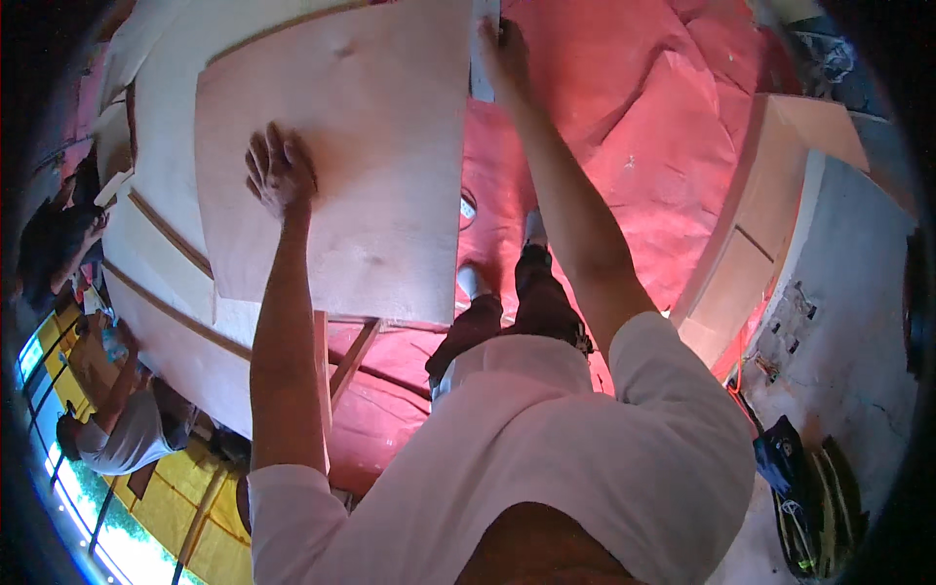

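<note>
A large reddish-brown plywood sheet (351, 195) lies on a paler work surface in front of me. My left hand (280, 177) presses flat on its left part, fingers spread. Along the sheet's far right edge runs a narrow grey strip (482, 73), like a straightedge. My right hand (503, 57) reaches out beside this strip, its fingers curled round something small and dark that I cannot make out. The fingertips are partly hidden near the top of the picture.
Red sheeting (624, 146) covers the floor around my feet, wrinkled on the right. Wooden legs (353, 363) stand under the sheet's near edge. Long wooden panels (746, 224) lean by the grey wall at right. On the left, one person (136, 424) sits and another (63, 249) is farther off.
</note>
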Available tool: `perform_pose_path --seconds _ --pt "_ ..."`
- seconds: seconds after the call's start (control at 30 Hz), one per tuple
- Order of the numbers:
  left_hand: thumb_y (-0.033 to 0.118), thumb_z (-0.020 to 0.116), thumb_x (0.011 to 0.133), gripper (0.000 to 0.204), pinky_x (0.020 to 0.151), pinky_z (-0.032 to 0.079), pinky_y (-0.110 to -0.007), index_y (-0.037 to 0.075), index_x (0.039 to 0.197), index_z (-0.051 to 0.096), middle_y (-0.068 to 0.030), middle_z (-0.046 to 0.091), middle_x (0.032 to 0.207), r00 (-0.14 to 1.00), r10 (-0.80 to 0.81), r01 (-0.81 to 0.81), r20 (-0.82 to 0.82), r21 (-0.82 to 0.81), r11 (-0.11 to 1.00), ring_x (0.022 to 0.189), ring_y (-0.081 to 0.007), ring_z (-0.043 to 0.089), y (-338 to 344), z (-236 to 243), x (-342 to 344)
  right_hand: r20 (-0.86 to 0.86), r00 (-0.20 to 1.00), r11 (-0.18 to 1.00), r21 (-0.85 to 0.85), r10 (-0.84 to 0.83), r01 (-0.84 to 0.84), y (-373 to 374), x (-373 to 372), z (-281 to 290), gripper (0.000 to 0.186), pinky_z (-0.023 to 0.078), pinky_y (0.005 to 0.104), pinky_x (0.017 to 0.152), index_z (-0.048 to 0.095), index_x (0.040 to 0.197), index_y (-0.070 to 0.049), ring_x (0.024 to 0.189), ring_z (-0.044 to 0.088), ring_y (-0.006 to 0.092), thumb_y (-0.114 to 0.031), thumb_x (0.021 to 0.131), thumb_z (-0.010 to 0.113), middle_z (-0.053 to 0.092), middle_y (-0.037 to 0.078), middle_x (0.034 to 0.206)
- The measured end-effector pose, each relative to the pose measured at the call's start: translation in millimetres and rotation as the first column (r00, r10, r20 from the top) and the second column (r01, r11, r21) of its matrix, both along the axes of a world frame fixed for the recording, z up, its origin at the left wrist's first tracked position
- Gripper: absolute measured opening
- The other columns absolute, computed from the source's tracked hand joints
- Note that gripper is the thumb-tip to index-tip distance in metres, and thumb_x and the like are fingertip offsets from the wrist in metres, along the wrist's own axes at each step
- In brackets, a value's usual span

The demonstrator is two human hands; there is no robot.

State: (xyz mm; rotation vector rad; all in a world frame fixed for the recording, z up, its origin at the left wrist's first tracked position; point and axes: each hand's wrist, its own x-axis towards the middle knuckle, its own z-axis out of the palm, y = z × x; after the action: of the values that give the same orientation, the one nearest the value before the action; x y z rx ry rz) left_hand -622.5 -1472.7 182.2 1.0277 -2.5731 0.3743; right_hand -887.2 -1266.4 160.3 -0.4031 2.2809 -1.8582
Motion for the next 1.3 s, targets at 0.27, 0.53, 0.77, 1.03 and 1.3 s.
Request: perform_pose_path --seconds 0.27,0.53,0.77,1.03,1.3 --pt "0.043 0.035 0.091 0.047 0.101 0.026 -0.05 0.023 0.134 0.042 -0.0085 0.037 0.139 0.996 0.094 -0.093 0.0 0.152 0.984 0.128 -0.0274 0.032 12.0 7.4 -2.6 -0.053 0.999 1.0 -0.008 0.002 -0.003 8.6 20.5 -25.5 0.047 0.043 0.0381 0.074 0.05 0.104 0.001 0.086 0.054 0.0272 -0.043 0.091 0.044 0.055 0.018 0.091" --pt "0.043 0.035 0.092 0.048 0.101 0.025 -0.048 0.02 0.132 0.044 -0.0091 0.037 0.138 0.997 0.031 -0.016 -0.07 0.198 0.98 0.128 -0.0272 0.032 11.7 15.9 -3.3 -0.08 0.996 0.995 -0.094 0.034 -0.042 -24.2 -60.8 -39.9 0.045 0.044 0.0349 0.063 0.053 0.1 0.003 0.073 0.054 0.0189 -0.04 0.091 0.047 0.056 0.013 0.085" --pt "0.044 0.035 0.091 0.048 0.1 0.024 -0.047 0.021 0.133 0.042 -0.0082 0.035 0.139 0.998 0.05 -0.044 -0.038 0.155 0.987 0.129 -0.0247 0.029 12.7 9.6 -8.5 0.118 0.993 0.997 -0.077 0.011 -0.002 -21.2 -65.7 -41.7 0.048 0.046 0.0326 0.061 0.057 0.098 0.001 0.072 0.053 0.0142 -0.046 0.087 0.052 0.057 0.007 0.085" --pt "0.044 0.037 0.091 0.044 0.096 0.027 -0.047 0.021 0.127 0.046 -0.0074 0.04 0.132 0.994 0.021 -0.003 -0.11 0.158 0.987 0.124 -0.0248 0.034 15.7 11.8 -10.2 0.037 0.999 0.991 -0.129 -0.016 0.021 -12.5 -55.8 -32.4 0.047 0.044 0.0302 0.058 0.059 0.091 -0.003 0.07 0.052 0.0126 -0.049 0.088 0.049 0.056 0.006 0.081" --pt "0.048 0.035 0.091 0.047 0.096 0.024 -0.047 0.022 0.128 0.045 -0.0066 0.038 0.135 0.993 0.04 -0.022 -0.108 0.161 0.987 0.125 -0.0234 0.032 9.5 13.6 -0.8 -0.157 0.972 0.972 0.127 -0.176 0.196 -11.1 -25.3 -79.8 0.062 0.041 0.0393 0.059 0.058 0.09 0.001 0.069 0.051 0.0246 -0.059 0.085 0.046 0.056 0.012 0.074"
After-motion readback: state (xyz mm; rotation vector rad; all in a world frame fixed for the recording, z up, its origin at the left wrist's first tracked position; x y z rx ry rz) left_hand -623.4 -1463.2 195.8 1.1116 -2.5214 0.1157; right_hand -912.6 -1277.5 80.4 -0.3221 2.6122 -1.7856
